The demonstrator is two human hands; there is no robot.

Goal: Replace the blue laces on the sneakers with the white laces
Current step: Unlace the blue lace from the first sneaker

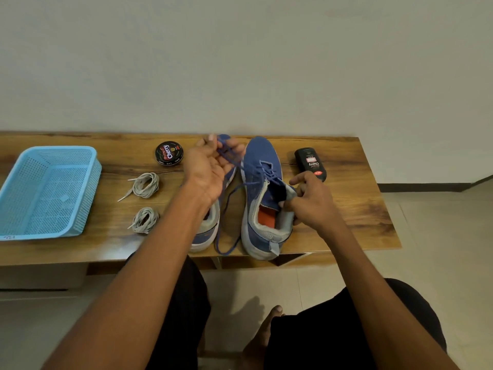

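Flanking the sneakers (260, 198): basket (16, 209), white laces (146, 185), polish tin (169, 152), bottle (310, 162).

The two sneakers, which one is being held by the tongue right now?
The right-hand sneaker, with the orange insole showing. The right hand pinches its tongue, while the other sneaker lies mostly hidden under the left arm.

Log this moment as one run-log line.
step: unlacing | left hand: pulls blue lace | right hand: holds right sneaker tongue | white laces: coiled on table, unused
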